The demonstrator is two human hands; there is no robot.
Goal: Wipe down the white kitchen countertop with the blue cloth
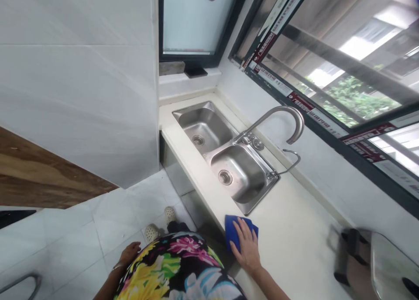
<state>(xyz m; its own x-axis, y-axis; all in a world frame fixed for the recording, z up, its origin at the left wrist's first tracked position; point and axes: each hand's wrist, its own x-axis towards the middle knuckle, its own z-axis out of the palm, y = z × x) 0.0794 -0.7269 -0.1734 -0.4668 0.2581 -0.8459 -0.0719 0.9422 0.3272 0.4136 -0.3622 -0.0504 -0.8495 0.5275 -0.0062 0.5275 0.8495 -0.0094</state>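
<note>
My right hand [247, 245] lies flat, fingers stretched out, on a blue cloth [233, 230] at the front edge of the white countertop [294, 239], just short of the sink. My left hand [128, 253] hangs at my side over the floor, away from the counter, its fingers loosely curled with nothing seen in them. A steel double sink [225, 153] is set in the countertop ahead, with a tall curved faucet [278, 118] and a smaller thin tap [288, 162] behind it.
A window [327, 68] runs along the right above the counter, another [193, 20] sits at the far end. A dark stove burner with a glass lid [376, 265] lies at the right. White tiled wall left, tiled floor [81, 234] below, my shoes [160, 223] visible.
</note>
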